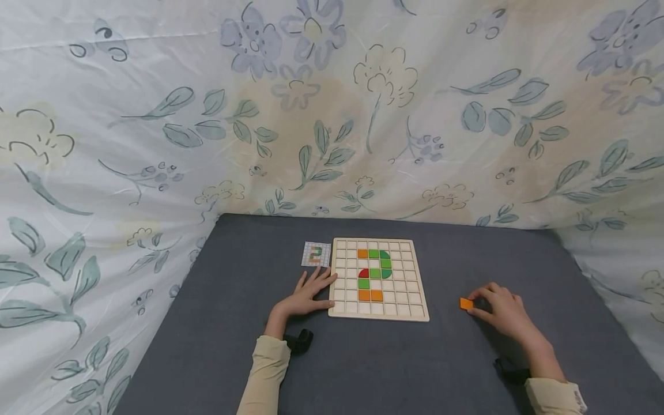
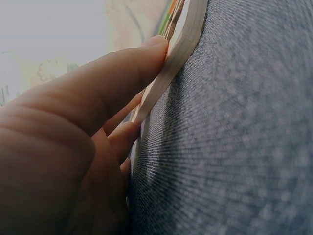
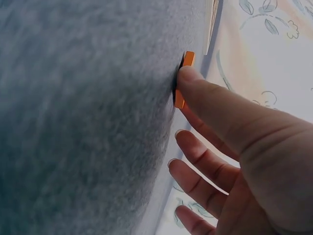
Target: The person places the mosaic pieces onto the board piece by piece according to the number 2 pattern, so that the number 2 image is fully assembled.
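A wooden grid board lies on the table with square and rounded tiles in some cells. Its tiles are orange, green and red, such as the red rounded tile and the green tile. My left hand rests at the board's left side, fingers spread, the thumb touching the edge; the left wrist view shows that thumb on the wooden rim. To the right of the board, my right hand pinches an orange square tile between thumb and finger, close over the cloth. The other fingers hang loosely bent.
A small pattern card with a coloured figure on a grid lies against the board's upper left. Dark grey cloth covers the table. Floral fabric hangs behind and at the sides. Each wrist wears a black strap-on device.
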Demonstrator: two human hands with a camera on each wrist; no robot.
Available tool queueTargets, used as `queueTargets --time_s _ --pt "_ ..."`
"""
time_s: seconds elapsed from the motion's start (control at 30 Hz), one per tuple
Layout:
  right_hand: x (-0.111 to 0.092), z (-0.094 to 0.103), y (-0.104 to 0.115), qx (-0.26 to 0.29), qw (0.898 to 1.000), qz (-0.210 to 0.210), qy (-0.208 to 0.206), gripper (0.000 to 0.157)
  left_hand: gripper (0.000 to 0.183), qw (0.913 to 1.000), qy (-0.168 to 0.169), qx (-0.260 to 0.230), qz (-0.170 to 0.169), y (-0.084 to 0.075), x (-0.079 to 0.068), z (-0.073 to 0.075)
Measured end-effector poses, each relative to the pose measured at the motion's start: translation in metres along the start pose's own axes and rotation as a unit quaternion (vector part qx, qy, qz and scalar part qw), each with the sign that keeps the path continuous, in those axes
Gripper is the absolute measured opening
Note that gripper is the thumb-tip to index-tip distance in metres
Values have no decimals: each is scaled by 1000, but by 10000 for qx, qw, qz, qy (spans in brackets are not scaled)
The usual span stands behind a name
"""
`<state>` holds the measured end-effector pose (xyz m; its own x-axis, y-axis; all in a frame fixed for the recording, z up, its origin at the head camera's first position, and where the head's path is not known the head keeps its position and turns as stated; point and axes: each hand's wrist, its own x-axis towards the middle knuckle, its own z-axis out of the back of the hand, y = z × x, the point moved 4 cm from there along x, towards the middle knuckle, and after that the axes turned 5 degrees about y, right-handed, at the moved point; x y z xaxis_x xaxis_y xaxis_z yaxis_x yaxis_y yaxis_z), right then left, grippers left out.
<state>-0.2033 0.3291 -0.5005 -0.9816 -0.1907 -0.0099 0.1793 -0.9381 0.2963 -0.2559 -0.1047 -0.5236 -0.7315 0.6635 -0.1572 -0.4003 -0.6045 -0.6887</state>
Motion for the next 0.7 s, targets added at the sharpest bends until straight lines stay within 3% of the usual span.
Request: queueTargets --time_s 0.7 --pt "24 0 39 142 9992 375 19 24 70 10000 -1 41 23 -1 1 0"
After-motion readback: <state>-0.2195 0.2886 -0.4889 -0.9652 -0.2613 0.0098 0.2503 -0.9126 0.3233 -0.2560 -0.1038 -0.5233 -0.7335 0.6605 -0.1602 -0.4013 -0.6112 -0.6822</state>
